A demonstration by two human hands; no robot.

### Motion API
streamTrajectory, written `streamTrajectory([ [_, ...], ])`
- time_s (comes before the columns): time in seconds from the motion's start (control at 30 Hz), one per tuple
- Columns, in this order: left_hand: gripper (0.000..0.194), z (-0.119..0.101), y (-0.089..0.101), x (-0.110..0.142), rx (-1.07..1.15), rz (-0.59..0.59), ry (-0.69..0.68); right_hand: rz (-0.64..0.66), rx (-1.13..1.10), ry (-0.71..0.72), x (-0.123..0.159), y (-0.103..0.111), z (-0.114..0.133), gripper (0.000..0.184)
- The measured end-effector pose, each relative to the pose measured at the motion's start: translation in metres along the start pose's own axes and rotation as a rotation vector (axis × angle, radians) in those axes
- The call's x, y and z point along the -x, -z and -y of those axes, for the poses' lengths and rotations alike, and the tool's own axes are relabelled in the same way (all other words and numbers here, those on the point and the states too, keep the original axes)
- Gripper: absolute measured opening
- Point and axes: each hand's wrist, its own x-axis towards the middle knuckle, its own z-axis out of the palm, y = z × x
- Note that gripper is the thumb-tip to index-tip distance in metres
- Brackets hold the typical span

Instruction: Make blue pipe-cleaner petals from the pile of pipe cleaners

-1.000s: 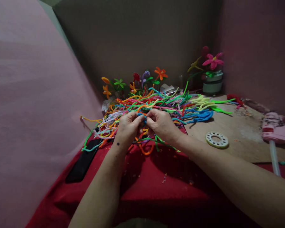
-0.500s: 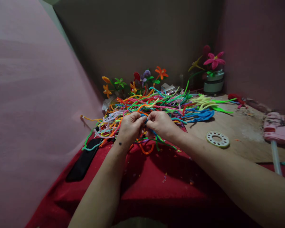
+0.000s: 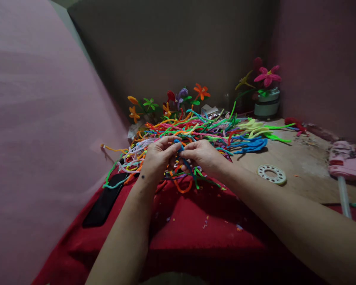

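Note:
My left hand (image 3: 158,156) and my right hand (image 3: 201,155) meet over the near edge of a heap of coloured pipe cleaners (image 3: 195,128) on a red cloth (image 3: 201,225). Both hands pinch a blue pipe cleaner (image 3: 181,149) between thumbs and fingertips. Its tail runs down between the hands, partly hidden by them. An orange loop (image 3: 182,188) lies just below the hands.
Finished pipe-cleaner flowers (image 3: 178,99) stand behind the heap, and a pink flower in a pot (image 3: 267,101) is at the back right. A white ring (image 3: 271,174) and a pink glue gun (image 3: 345,164) lie on the brown board (image 3: 299,166). A black phone (image 3: 105,202) lies left.
The fingers of both hands have shifted along the blue pipe cleaner, and the left fingers have stretched out more. The hands stay in about the same place.

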Motion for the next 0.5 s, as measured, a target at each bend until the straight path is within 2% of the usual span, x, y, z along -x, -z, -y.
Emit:
streamTrajectory([
  [0.2, 0.021, 0.0005, 0.0024, 0.0009, -0.019, 0.059, 0.068, -0.012, 0.012, 0.018, -0.0010, 0.0010, -0.0026, 0.010],
  [0.37, 0.019, 0.0011, -0.0020, 0.0014, -0.008, 0.015, 0.079, -0.112, 0.311, 0.152, -0.0002, 0.0011, -0.0007, 0.017],
  [0.43, 0.019, -0.0001, -0.0039, 0.0017, -0.072, -0.019, 0.066, -0.126, 0.352, 0.151, -0.0002, 0.0014, -0.0003, 0.018],
  [0.5, 0.019, -0.0019, -0.0043, 0.0019, -0.128, -0.044, 0.058, -0.085, 0.298, 0.121, -0.0005, 0.0025, -0.0004, 0.017],
])
